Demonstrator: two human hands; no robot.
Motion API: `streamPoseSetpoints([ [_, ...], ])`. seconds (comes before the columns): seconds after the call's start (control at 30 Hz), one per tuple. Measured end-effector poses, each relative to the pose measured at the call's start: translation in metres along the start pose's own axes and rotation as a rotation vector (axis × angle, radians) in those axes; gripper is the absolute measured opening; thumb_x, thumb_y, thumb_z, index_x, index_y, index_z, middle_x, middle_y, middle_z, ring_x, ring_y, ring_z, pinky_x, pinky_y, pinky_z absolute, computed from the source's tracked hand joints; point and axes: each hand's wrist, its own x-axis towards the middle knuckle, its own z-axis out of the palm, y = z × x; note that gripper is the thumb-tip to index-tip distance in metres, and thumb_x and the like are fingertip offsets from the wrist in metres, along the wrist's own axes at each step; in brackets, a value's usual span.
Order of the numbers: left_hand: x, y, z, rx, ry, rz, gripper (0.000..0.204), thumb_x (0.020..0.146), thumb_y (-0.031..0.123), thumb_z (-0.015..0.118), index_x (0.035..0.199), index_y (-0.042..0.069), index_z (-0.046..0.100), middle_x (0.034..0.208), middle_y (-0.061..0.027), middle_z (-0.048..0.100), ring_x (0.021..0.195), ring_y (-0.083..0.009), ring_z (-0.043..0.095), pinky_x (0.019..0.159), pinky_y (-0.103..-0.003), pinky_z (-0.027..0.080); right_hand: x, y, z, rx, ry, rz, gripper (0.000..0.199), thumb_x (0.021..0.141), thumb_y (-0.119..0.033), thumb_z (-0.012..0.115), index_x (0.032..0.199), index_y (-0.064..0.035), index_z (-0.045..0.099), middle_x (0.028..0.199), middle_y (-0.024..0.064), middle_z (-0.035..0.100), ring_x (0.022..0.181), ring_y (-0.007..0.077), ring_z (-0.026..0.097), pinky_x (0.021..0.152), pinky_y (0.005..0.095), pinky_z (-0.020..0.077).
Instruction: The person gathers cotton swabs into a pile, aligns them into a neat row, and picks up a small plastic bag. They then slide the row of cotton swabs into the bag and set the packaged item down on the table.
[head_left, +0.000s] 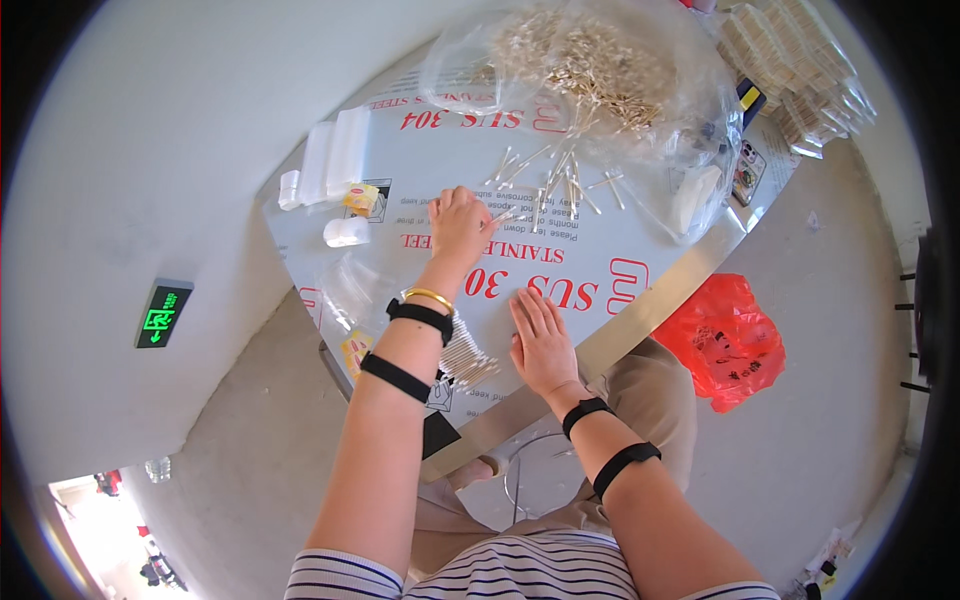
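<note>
The left hand [460, 222] reaches forward over the surface [600, 262], a metal sheet under a printed film, with its fingers curled together, pinching what looks like a cotton swab [500, 215] at the edge of the loose swabs [555, 178] scattered in the middle of the surface. The right hand [542, 340] lies flat, palm down, fingers straight and pressed side by side, on the near part of the surface, well apart from the scattered swabs. Just left of it, close to the left wrist, lies a neat bundle of swabs [466, 358] lined up side by side. Beyond the loose swabs a big clear plastic bag [590, 70] holds a heap of them. Small white packets [335, 155] sit at the far left edge, stacks of filled clear packets [800, 70] at the far right, and a red plastic bag [730, 340] lies on the floor to the right
</note>
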Motion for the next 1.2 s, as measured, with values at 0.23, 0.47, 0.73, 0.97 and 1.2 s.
streamPoseSetpoints([
  [0.23,-0.043,-0.070,-0.042,0.056,-0.023,0.098,0.012,0.075,0.026,0.081,0.075,0.016,0.074,0.103,-0.0002,0.061,0.110,-0.0236,0.050,0.096,-0.041,0.033,0.001,-0.002,-0.001,0.005,0.016,-0.012,0.058,0.089,-0.015,0.051,0.145,-0.0010,0.044,0.152,0.0140,0.042,0.144,0.0284,0.035,0.122,0.0447,0.0253],
  [0.47,-0.070,-0.086,-0.061,-0.055,-0.281,-0.214,0.012,0.075,0.025,0.081,0.074,0.015,0.074,0.094,-0.0012,0.066,0.098,-0.0229,0.059,0.090,-0.040,0.034,-0.002,-0.001,0.000,-0.036,-0.012,0.000,0.057,0.091,-0.016,0.050,0.146,-0.0018,0.043,0.152,0.0134,0.041,0.145,0.0278,0.035,0.122,0.0442,0.0250],
  [0.73,-0.080,-0.092,-0.059,0.018,-0.002,-0.153,0.012,0.081,0.022,0.075,0.091,0.015,0.073,0.098,-0.0012,0.069,0.096,-0.0219,0.062,0.089,-0.042,0.036,0.000,-0.004,0.003,-0.035,0.009,-0.019,0.056,0.091,-0.015,0.051,0.145,-0.0017,0.044,0.152,0.0136,0.042,0.144,0.0283,0.036,0.122,0.0452,0.0261],
  [0.97,-0.112,-0.077,-0.024,0.260,-0.017,0.170,0.064,0.099,0.045,0.051,0.147,0.002,0.043,0.157,-0.0155,0.036,0.149,-0.0300,0.028,0.120,-0.056,0.016,0.000,-0.003,0.002,-0.037,0.010,-0.012,0.057,0.089,-0.015,0.052,0.144,-0.0019,0.045,0.151,0.0138,0.043,0.144,0.0286,0.036,0.122,0.0455,0.0260],
  [1.2,-0.109,-0.075,-0.014,0.050,-0.214,-0.087,0.086,0.102,0.060,0.030,0.159,0.000,0.007,0.167,-0.0161,0.009,0.155,-0.0283,0.004,0.122,-0.058,-0.001,0.001,-0.003,0.001,-0.052,0.013,-0.009,0.057,0.089,-0.015,0.052,0.144,-0.0022,0.045,0.151,0.0136,0.043,0.144,0.0284,0.036,0.122,0.0454,0.0255],
])
